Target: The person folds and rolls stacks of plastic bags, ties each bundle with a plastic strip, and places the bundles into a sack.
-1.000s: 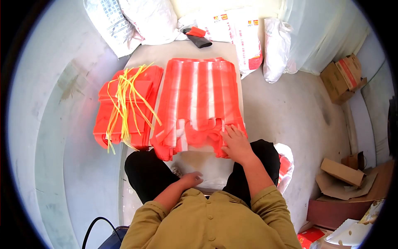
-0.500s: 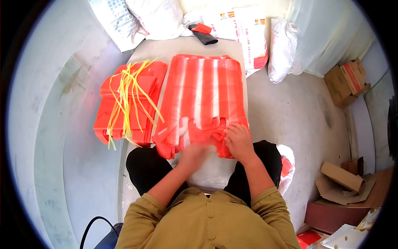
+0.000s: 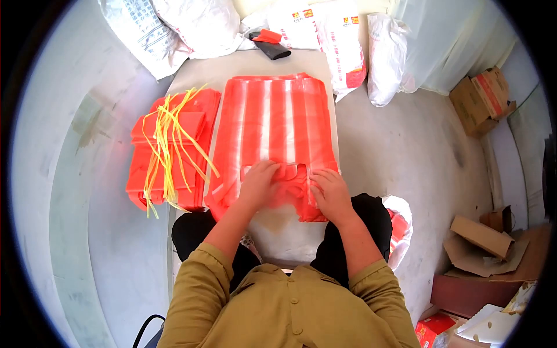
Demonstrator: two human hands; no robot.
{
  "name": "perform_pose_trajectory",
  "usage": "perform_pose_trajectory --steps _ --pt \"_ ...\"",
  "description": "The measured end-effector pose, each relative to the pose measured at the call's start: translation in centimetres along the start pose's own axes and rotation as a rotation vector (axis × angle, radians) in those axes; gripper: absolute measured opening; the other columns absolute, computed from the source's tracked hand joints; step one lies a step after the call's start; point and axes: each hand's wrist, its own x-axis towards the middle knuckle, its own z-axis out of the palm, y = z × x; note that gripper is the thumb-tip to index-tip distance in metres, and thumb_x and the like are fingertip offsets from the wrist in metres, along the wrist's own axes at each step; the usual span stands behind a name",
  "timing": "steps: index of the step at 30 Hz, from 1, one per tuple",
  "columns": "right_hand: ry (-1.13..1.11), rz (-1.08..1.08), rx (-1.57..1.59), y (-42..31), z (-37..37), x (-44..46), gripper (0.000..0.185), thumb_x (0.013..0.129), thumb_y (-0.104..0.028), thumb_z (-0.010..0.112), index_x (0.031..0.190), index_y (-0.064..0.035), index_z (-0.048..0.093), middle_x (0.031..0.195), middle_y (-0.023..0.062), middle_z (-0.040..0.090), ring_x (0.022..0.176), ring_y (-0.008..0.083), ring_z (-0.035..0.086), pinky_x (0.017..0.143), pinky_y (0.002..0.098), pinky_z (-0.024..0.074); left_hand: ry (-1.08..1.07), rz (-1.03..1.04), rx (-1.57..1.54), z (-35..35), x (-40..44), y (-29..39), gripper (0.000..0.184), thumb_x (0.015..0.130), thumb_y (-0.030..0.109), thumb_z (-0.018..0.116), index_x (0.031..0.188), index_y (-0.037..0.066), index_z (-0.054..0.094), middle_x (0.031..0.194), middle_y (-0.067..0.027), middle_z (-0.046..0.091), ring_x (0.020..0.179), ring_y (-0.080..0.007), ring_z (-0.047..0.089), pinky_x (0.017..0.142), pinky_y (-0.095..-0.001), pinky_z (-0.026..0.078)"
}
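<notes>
A stack of red-and-white striped plastic bags (image 3: 272,122) lies flat on the low table in front of me, its cut handle end towards my body. At the left of that end, my left hand (image 3: 259,184) is closed on the crumpled red plastic, with its fingertips partly hidden. My right hand (image 3: 331,192) grips the right handle part with bent fingers. Between the hands the plastic is bunched and slightly blurred. Left of the stack sits a folded pile of red bags (image 3: 194,124), with a bundle of yellow ties (image 3: 168,148) lying across it.
White printed sacks (image 3: 342,43) stand behind the table (image 3: 203,68). A black roll with a red piece (image 3: 272,49) lies at its far edge. Cardboard boxes (image 3: 481,101) are on the floor at right, with opened cartons (image 3: 487,246) nearer. A white bag (image 3: 400,214) stands beside my right knee.
My left hand has moved forward from the near edge onto the bags' handle end. My right hand stays on the right handle part. The view has shifted slightly.
</notes>
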Motion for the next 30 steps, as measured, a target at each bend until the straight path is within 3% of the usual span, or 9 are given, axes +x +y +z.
perform_pose_trajectory --steps 5,8,14,17,20,23,26,29,30 --pt "0.009 0.012 0.047 0.1 0.2 0.2 0.021 0.090 -0.010 0.066 0.108 -0.0002 0.071 0.113 0.0153 0.071 0.110 0.0349 0.063 0.098 0.0449 0.0498 0.124 -0.029 -0.127 0.3 1.0 -0.7 0.019 0.085 0.004 0.070 0.103 0.001 0.074 0.108 -0.0128 0.072 0.110 -0.0358 0.065 0.097 -0.0435 0.052" --pt "-0.030 0.050 0.064 0.1 0.1 0.1 0.023 0.091 -0.010 0.067 0.111 0.0008 0.071 0.117 0.0168 0.070 0.115 0.0363 0.062 0.101 0.0437 0.0495 0.269 -0.066 -0.099 -0.1 1.7 -0.7 0.011 0.086 0.005 0.068 0.094 0.000 0.074 0.093 -0.0144 0.071 0.096 -0.0366 0.066 0.084 -0.0446 0.053" --pt "-0.040 0.116 0.079 -0.6 -0.4 0.2 0.028 0.092 -0.009 0.068 0.119 -0.0001 0.070 0.119 0.0171 0.069 0.110 0.0339 0.065 0.097 0.0417 0.0516 0.202 -0.220 -0.170 -1.5 3.1 -0.9 0.011 0.087 0.010 0.070 0.095 0.002 0.074 0.089 -0.0151 0.068 0.086 -0.0347 0.065 0.073 -0.0435 0.051" --pt "-0.119 0.349 0.326 -1.8 -0.3 0.3 0.035 0.091 -0.009 0.066 0.125 -0.0002 0.065 0.121 0.0163 0.068 0.104 0.0308 0.067 0.093 0.0398 0.0534 0.120 -0.309 -0.231 -2.8 2.9 1.4 0.010 0.087 0.010 0.071 0.094 0.004 0.074 0.091 -0.0133 0.069 0.087 -0.0334 0.067 0.074 -0.0428 0.052" --pt "-0.197 0.428 0.419 -4.2 -0.4 1.6 0.044 0.090 -0.007 0.066 0.133 -0.0010 0.059 0.130 0.0179 0.064 0.102 0.0271 0.068 0.091 0.0387 0.0540 0.187 -0.112 -0.176 -1.8 2.3 0.1 0.010 0.085 0.010 0.073 0.093 0.005 0.075 0.093 -0.0109 0.071 0.089 -0.0313 0.068 0.077 -0.0412 0.055" --pt "-0.228 0.392 0.495 -5.1 0.9 3.7 0.050 0.090 -0.007 0.067 0.138 -0.0024 0.055 0.136 0.0196 0.060 0.105 0.0314 0.068 0.093 0.0410 0.0540 0.190 -0.044 -0.100 -2.0 1.9 0.4 0.011 0.083 0.008 0.073 0.093 0.005 0.075 0.096 -0.0092 0.073 0.092 -0.0303 0.069 0.079 -0.0404 0.056" --pt "-0.135 0.217 0.277 -3.5 4.9 5.0 0.047 0.093 -0.004 0.064 0.140 -0.0017 0.056 0.135 0.0197 0.063 0.104 0.0289 0.070 0.095 0.0381 0.0549 0.137 -0.036 -0.109 -2.6 1.6 0.7 0.013 0.087 0.005 0.073 0.100 0.004 0.076 0.103 -0.0102 0.073 0.095 -0.0315 0.069 0.082 -0.0402 0.056" --pt "-0.134 0.142 0.132 -1.5 8.2 5.5 0.033 0.092 -0.009 0.064 0.124 -0.0007 0.065 0.125 0.0225 0.066 0.103 0.0410 0.067 0.092 0.0444 0.0544 0.171 -0.008 -0.129 -2.1 1.0 -0.2 0.016 0.086 0.007 0.075 0.102 0.004 0.077 0.105 -0.0104 0.073 0.097 -0.0320 0.069 0.084 -0.0411 0.056" --pt "-0.112 0.179 0.155 -1.4 8.4 5.8 0.032 0.093 -0.007 0.063 0.124 0.0006 0.066 0.122 0.0209 0.068 0.100 0.0365 0.069 0.090 0.0418 0.0556 0.148 -0.026 -0.138 -3.0 0.7 0.0 0.018 0.089 0.007 0.072 0.106 0.003 0.076 0.111 -0.0130 0.072 0.102 -0.0327 0.068 0.089 -0.0400 0.055"
